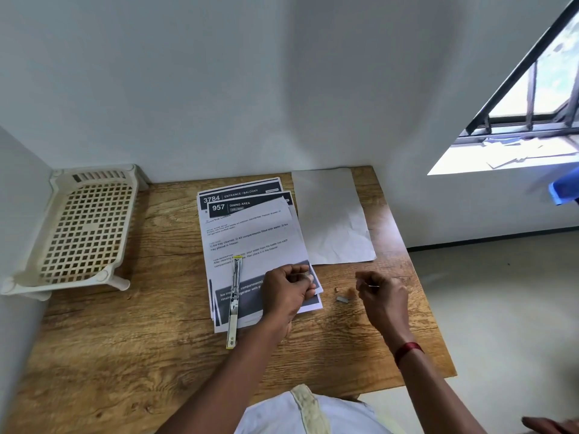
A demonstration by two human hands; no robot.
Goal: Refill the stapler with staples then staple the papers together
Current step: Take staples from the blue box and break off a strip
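Note:
A slim metal stapler (235, 296) lies flipped open flat across the near left part of a stack of printed papers (253, 239) on the wooden table (109, 346). My left hand (286, 294) hovers over the stack's near right corner, its fingers curled round something small that I cannot make out. To the right, above bare wood, my right hand (380, 297) pinches a thin strip of staples (373, 286) between thumb and fingers. A small block of staples (342, 299) rests on the table between the two hands, with tiny brown bits (350, 292) beside it.
A blank white sheet (332, 217) lies to the right of the stack, reaching the wall. A cream perforated plastic rack (84, 230) stands at the table's far left corner. The table's right edge runs close past my right hand.

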